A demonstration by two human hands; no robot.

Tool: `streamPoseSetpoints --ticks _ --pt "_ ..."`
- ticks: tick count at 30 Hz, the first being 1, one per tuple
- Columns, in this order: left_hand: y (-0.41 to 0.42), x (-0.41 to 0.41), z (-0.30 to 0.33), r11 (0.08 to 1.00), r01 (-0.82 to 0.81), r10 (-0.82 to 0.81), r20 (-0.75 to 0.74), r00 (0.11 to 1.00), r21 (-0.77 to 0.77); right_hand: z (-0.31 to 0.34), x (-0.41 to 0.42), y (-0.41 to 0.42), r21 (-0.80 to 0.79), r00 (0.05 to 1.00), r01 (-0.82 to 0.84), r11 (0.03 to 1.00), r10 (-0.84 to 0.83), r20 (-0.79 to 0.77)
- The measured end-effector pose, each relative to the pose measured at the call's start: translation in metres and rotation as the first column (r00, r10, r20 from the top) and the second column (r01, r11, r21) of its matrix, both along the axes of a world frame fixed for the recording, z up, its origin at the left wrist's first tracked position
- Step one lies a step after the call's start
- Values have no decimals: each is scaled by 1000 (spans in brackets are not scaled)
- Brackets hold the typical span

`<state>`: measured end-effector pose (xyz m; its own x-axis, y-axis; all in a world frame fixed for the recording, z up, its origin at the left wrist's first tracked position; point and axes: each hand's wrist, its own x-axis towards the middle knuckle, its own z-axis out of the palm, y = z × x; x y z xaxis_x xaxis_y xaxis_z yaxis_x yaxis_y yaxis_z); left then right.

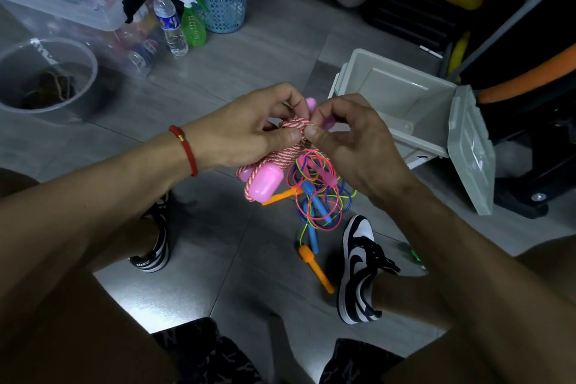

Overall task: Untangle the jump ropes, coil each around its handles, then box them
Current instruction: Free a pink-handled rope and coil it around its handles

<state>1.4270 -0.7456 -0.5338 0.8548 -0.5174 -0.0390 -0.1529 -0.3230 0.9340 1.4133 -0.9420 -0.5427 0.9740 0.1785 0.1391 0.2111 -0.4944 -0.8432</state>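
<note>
Item: red/white rope [291, 146], pink handles [265, 181], held mid-frame above the floor [249, 56]. My left hand [249, 131] grips the bundle, thumb on top; my right hand [346, 137] pinches the last wrap at thumb and forefinger. Step, as I judge it: finish the coil. Keep tension, tuck the end under a turn, don't let go w/ left until snug. Thin neon ropes [314, 193] are tangled at 6 o'clock below. Grey box [405, 103] lies open at 3 o'clock, nothing visible inside.
</note>
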Motion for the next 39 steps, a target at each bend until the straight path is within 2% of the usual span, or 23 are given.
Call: streamPoseSetpoints --ticks 3,5,9,12,15,18,20,23,25,28,31,33,35,38,39 --pt "-1 -2 0 999 -50 50 32 998 2 4 1 -4 44 992 -113 993 115 -47" --pt "-1 -3 0 998 -60 59 45 997 16 4 1 -7 12 986 -168 986 168 -15" --pt "-5 -5 1 997 -77 77 27 997 -16 5 0 -9 -174 982 -126 977 148 120" --pt "-8 -7 1 995 -89 89 1 996 -37 7 0 -8 -242 970 -91 966 141 200" --pt "-10 -11 2 996 -86 87 5 996 -37 9 0 -7 -264 972 -88 961 141 189" --pt "-8 -10 4 987 -105 92 -111 990 -118 13 2 -8 -292 977 -84 953 137 165" --pt "-5 -10 6 988 -78 59 -138 989 -134 15 1 -8 -354 969 -89 931 164 187" --pt "-2 -11 6 994 -45 38 -76 996 -101 14 -3 -5 -429 946 -87 899 210 247" --pt "-4 -11 4 991 -83 76 -70 995 -102 12 -7 -3 -470 927 -28 882 199 318" --pt "-6 -12 1 988 -124 122 -30 992 -91 8 -12 5 -451 909 53 891 143 391" --pt "-8 -10 3 986 -143 145 23 989 -89 7 -15 10 -350 923 116 930 29 383" --pt "-10 -9 2 983 -172 177 83 981 -70 3 -17 12 -346 932 139 928 -5 362" --pt "-13 -9 1 981 -194 196 155 968 -31 -1 -17 14 -375 937 159 913 -21 348" --pt "-15 -11 -4 966 -258 250 211 945 9 -7 -14 20 -526 924 237 817 -22 382" --pt "-15 -11 -5 962 -272 261 236 936 13 -7 -12 20 -532 929 230 815 -21 369"
